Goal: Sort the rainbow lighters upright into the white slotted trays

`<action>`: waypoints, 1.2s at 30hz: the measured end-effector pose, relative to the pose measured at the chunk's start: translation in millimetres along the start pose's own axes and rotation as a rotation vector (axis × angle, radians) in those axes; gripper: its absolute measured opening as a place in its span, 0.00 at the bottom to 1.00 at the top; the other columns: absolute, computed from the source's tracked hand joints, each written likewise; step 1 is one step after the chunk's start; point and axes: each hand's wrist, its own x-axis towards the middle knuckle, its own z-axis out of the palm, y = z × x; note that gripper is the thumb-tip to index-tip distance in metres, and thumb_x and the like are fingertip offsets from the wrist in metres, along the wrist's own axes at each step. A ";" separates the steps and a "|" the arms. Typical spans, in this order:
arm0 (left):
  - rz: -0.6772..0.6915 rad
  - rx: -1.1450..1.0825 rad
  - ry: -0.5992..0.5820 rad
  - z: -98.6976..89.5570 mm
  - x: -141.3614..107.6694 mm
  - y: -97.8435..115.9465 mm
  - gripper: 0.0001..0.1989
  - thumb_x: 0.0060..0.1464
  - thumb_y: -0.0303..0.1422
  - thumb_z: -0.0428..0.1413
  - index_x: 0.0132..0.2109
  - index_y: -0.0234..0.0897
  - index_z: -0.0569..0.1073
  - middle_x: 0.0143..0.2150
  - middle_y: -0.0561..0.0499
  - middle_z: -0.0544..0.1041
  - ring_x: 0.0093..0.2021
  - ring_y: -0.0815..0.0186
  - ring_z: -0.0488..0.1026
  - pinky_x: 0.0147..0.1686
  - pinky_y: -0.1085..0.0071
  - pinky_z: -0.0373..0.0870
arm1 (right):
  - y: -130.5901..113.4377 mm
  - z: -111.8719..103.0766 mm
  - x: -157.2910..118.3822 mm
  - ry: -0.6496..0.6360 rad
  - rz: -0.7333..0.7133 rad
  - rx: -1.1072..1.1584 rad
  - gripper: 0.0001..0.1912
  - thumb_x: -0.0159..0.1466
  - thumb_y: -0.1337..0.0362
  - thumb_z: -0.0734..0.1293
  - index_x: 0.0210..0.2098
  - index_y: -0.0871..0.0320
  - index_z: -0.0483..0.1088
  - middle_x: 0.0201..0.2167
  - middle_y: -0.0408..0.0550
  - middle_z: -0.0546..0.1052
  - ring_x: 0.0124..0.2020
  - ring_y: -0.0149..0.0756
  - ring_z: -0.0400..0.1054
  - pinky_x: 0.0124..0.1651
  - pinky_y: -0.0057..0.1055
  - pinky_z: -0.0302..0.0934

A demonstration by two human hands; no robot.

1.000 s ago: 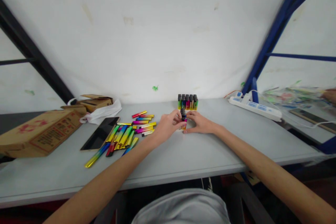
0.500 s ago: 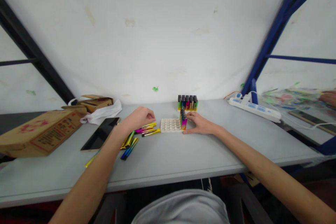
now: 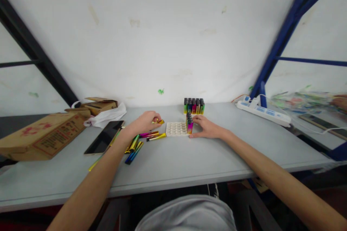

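My left hand (image 3: 148, 122) is closed on a gold lighter (image 3: 159, 122), left of the white tray (image 3: 175, 129) of small round pockets. A row of upright lighters (image 3: 189, 125) with black tops stands at the tray's right end. Around that end curves my right hand (image 3: 206, 127), with its thumb at the near corner and its fingers by the far lighters. Loose shiny lighters lie by my left wrist: a magenta one (image 3: 149, 134), a gold one (image 3: 156, 137), a green-gold one (image 3: 133, 143) and a blue one (image 3: 134, 153). Some are partly hidden by my forearm.
Behind the tray a block of upright lighters (image 3: 193, 106) stands near the wall. A tablet (image 3: 104, 138), a white cloth (image 3: 110, 115) and cardboard boxes (image 3: 45, 135) lie to the left. A power strip (image 3: 262, 113) is at the right; another person's hand (image 3: 340, 103) shows at the far right.
My left hand has picked up a gold lighter from the loose pile and lifted it toward the tray. My right hand has stayed at the tray's right end.
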 end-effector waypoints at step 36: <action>-0.366 -1.256 -0.153 51.4 -4.0 61.5 0.22 0.61 0.50 0.46 0.26 0.39 0.60 0.21 0.60 0.50 0.18 0.73 0.49 0.17 0.79 0.47 | 1.1 0.7 -0.2 -0.001 -0.021 0.000 0.37 0.60 0.39 0.73 0.58 0.58 0.72 0.56 0.58 0.74 0.57 0.54 0.68 0.62 0.51 0.63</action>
